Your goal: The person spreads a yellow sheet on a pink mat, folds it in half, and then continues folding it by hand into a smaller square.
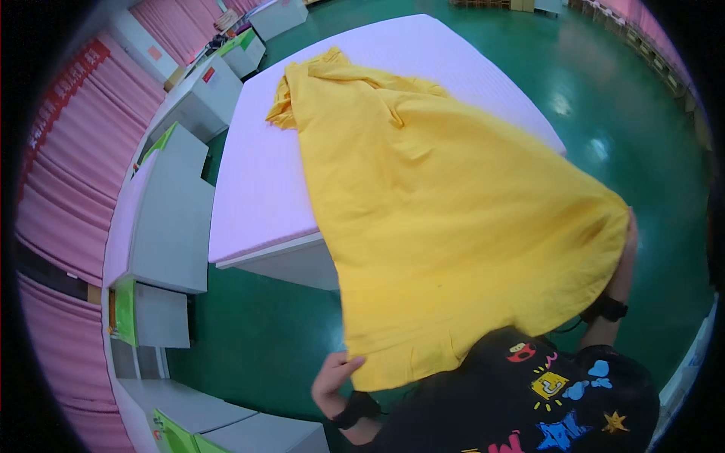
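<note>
A long yellow dress [445, 204] with a ruffled hem lies with its upper part on the mattress-topped table [253, 189]. Its lower part is stretched out toward me, past the table's near edge. My left hand [334, 383] is closed on the left corner of the hem, thumb on top of the cloth. On the right, my right hand [631, 220] grips the other side of the hem; most of its fingers are hidden behind the fabric. Creases run through the dress near the bunched, frilled end on the far left of the table.
Green floor [249, 340] surrounds the table. Grey-white cabinets [170, 219] with green panels line the left side, and another cabinet [234, 423] stands at the lower left. Pink curtains [75, 166] hang along the left wall. Low shelving [649, 53] runs along the far right.
</note>
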`<state>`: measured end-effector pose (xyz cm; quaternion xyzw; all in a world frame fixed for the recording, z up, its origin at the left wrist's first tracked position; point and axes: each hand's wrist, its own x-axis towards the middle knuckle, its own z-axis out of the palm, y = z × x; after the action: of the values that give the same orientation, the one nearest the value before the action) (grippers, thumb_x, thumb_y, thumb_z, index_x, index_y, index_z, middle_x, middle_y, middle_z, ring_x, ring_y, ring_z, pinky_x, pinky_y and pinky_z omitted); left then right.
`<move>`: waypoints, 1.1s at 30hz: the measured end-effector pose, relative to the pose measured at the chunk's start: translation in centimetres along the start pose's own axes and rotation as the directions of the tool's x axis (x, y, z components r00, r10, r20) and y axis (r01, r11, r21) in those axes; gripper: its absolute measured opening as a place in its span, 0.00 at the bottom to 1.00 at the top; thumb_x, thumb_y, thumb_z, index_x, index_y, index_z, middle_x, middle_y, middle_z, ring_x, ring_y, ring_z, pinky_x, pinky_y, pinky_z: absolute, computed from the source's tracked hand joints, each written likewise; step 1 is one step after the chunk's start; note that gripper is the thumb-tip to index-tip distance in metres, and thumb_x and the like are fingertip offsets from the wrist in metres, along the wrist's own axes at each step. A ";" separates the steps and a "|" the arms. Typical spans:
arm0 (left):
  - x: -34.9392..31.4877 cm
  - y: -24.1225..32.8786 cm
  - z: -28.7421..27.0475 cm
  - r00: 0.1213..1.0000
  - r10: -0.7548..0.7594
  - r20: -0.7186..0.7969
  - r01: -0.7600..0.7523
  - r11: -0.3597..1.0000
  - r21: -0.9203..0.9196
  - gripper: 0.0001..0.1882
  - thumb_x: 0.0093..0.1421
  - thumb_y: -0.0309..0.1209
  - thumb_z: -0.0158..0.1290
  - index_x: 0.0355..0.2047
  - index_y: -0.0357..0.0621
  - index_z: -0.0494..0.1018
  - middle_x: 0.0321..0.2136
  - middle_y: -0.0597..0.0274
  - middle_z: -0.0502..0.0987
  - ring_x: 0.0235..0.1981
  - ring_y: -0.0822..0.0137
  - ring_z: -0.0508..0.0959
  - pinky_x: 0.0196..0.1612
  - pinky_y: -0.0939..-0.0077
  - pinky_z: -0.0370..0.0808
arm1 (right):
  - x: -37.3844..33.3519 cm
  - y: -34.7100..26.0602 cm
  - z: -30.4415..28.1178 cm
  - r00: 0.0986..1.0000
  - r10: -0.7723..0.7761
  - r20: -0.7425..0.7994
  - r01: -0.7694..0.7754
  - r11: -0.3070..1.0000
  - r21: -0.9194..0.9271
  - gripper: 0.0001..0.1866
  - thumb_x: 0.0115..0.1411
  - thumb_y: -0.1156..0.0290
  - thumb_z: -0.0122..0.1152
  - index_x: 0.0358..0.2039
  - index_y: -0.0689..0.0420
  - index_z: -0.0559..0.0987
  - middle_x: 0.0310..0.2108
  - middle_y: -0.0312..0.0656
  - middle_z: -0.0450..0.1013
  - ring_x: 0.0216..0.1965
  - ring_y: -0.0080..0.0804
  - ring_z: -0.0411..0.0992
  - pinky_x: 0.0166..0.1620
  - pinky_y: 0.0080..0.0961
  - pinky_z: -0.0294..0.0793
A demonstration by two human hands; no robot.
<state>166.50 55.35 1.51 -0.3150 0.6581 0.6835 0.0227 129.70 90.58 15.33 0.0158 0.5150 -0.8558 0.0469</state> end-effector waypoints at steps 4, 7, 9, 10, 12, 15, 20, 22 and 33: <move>3.9 -11.2 4.3 0.867 -0.366 -0.337 0.498 0.641 0.584 0.14 0.54 0.35 0.52 0.29 0.33 0.75 0.27 0.56 0.78 0.28 0.62 0.77 0.34 0.71 0.71 | 7.1 7.6 -16.6 0.950 0.304 -0.072 -0.277 0.715 -0.642 0.16 0.58 0.61 0.50 0.38 0.61 0.73 0.35 0.42 0.73 0.35 0.28 0.71 0.39 0.23 0.71; 3.5 -18.8 6.5 0.919 -0.215 -0.331 0.356 0.811 0.464 0.13 0.53 0.38 0.48 0.25 0.44 0.77 0.23 0.57 0.77 0.25 0.62 0.75 0.33 0.65 0.71 | 7.8 10.7 -21.8 0.816 0.573 0.080 -0.249 0.472 -0.846 0.14 0.54 0.63 0.53 0.36 0.59 0.74 0.33 0.40 0.73 0.33 0.27 0.71 0.37 0.23 0.71; 5.3 -20.2 7.6 0.911 -0.341 -0.234 0.411 0.800 0.437 0.13 0.53 0.38 0.48 0.24 0.42 0.76 0.23 0.55 0.77 0.26 0.60 0.76 0.33 0.65 0.71 | 6.5 9.4 -22.1 0.637 0.771 -0.019 -0.155 0.104 -0.982 0.12 0.53 0.63 0.53 0.32 0.58 0.75 0.31 0.38 0.73 0.31 0.27 0.71 0.34 0.25 0.71; 5.4 -20.3 8.6 0.870 -0.466 -0.159 0.490 0.783 0.383 0.13 0.52 0.37 0.48 0.22 0.41 0.75 0.23 0.52 0.77 0.27 0.58 0.76 0.33 0.64 0.71 | 6.7 9.1 -22.7 0.636 0.772 -0.014 -0.156 0.111 -0.981 0.12 0.53 0.63 0.53 0.32 0.58 0.75 0.31 0.38 0.73 0.31 0.27 0.71 0.34 0.25 0.71; 5.8 -15.1 11.1 0.840 -0.520 -0.156 0.530 0.724 0.440 0.13 0.52 0.38 0.50 0.22 0.40 0.74 0.23 0.50 0.76 0.28 0.55 0.76 0.33 0.64 0.71 | 7.5 8.5 -25.1 0.569 0.819 -0.068 -0.335 0.155 -0.929 0.13 0.53 0.61 0.53 0.30 0.58 0.75 0.29 0.38 0.74 0.30 0.28 0.71 0.34 0.27 0.71; 9.5 -7.9 14.4 0.959 -0.018 -0.282 0.211 0.709 0.672 0.12 0.51 0.36 0.51 0.24 0.38 0.72 0.21 0.51 0.75 0.26 0.54 0.75 0.32 0.65 0.71 | 12.2 8.4 -32.7 0.639 0.766 -0.068 -0.292 0.160 -0.943 0.14 0.53 0.61 0.54 0.31 0.60 0.75 0.29 0.39 0.74 0.31 0.29 0.71 0.36 0.27 0.70; 20.4 10.9 26.9 0.804 0.517 -0.293 -0.303 0.780 0.548 0.13 0.53 0.32 0.53 0.34 0.36 0.68 0.33 0.49 0.72 0.38 0.55 0.72 0.43 0.68 0.67 | 17.7 3.7 -38.8 0.820 0.569 -0.072 -0.222 0.199 -0.955 0.13 0.52 0.64 0.53 0.30 0.61 0.74 0.26 0.39 0.73 0.28 0.28 0.70 0.34 0.27 0.70; 25.2 17.9 33.1 0.712 0.677 -0.186 -0.432 0.631 0.645 0.18 0.52 0.34 0.54 0.38 0.36 0.66 0.37 0.48 0.70 0.42 0.53 0.69 0.46 0.66 0.64 | 19.7 2.2 -42.2 0.841 0.526 -0.126 -0.270 0.206 -0.941 0.12 0.52 0.65 0.52 0.29 0.62 0.74 0.25 0.39 0.72 0.27 0.28 0.69 0.32 0.26 0.69; 50.8 25.6 38.5 0.745 0.308 -0.592 0.492 0.346 0.799 0.38 0.46 0.53 0.54 0.45 0.31 0.63 0.45 0.40 0.66 0.48 0.50 0.68 0.48 0.62 0.67 | 22.1 -4.2 -57.2 0.759 0.545 -0.355 -0.514 0.168 -0.841 0.11 0.52 0.68 0.49 0.28 0.64 0.73 0.26 0.42 0.73 0.27 0.30 0.71 0.34 0.26 0.71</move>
<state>98.98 67.65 -1.76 -0.5017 0.8648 0.0202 0.0066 106.12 141.62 -9.49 0.1527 0.8528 -0.3577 0.3485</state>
